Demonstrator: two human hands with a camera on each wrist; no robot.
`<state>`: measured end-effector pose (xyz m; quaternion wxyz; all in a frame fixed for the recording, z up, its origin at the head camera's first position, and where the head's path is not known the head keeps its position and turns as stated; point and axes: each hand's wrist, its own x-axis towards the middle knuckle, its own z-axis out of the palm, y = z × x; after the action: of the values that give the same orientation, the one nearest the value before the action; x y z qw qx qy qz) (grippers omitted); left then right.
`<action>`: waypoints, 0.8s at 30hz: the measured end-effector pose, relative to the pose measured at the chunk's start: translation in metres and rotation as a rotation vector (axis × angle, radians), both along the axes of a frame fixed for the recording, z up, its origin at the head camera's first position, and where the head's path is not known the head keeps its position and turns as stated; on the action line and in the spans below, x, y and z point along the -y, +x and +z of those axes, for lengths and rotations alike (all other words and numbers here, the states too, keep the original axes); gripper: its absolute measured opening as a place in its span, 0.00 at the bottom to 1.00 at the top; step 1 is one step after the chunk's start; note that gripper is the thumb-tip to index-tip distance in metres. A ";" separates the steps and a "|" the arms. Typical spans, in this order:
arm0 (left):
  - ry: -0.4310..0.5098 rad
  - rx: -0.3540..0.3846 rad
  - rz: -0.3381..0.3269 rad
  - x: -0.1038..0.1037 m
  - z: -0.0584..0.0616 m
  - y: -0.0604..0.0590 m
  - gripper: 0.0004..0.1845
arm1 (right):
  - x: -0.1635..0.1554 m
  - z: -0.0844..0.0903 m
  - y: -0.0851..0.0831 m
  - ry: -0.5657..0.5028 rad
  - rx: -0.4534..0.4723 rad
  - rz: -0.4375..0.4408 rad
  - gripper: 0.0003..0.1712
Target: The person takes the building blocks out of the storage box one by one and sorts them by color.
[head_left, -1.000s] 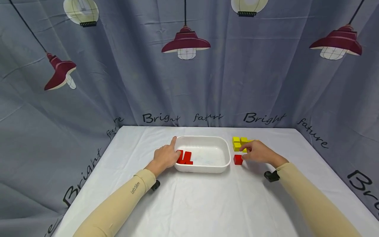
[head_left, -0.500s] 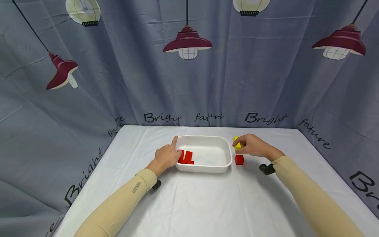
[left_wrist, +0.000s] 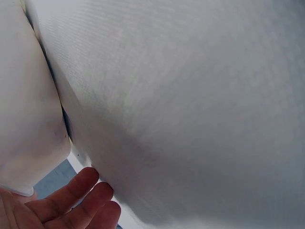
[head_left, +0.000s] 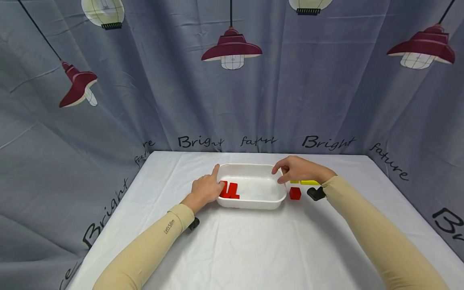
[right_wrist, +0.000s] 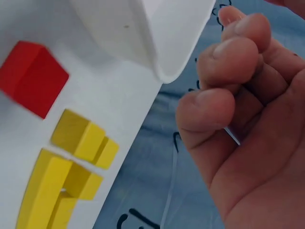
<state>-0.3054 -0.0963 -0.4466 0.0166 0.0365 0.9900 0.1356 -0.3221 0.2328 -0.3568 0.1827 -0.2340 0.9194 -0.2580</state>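
A white tray holds several red blocks in its left end. My left hand holds its left rim, the index finger straight along the edge and the thumb over the inner side. In the left wrist view, the other fingers lie by the tray's outer wall. My right hand is over the right rim, with a gap between thumb and index finger and nothing seen in it. Its other fingers are loosely curled. A red cube lies just right of the tray.
Several yellow blocks, one of them long, stand on the white cloth right of the tray, partly under my right hand in the head view. A grey curtain hangs behind the table's far edge.
My right hand has moved left from over the yellow blocks to the tray's right rim. My left hand stays on the left rim. The head view has shifted slightly.
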 end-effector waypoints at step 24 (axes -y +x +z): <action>0.002 0.014 0.015 -0.001 0.000 0.000 0.38 | 0.064 -0.007 -0.041 0.022 0.203 0.155 0.25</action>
<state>-0.3049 -0.0955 -0.4466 0.0223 0.0283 0.9899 0.1371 -0.3628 0.1692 -0.3633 0.2968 -0.2751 0.8780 -0.2555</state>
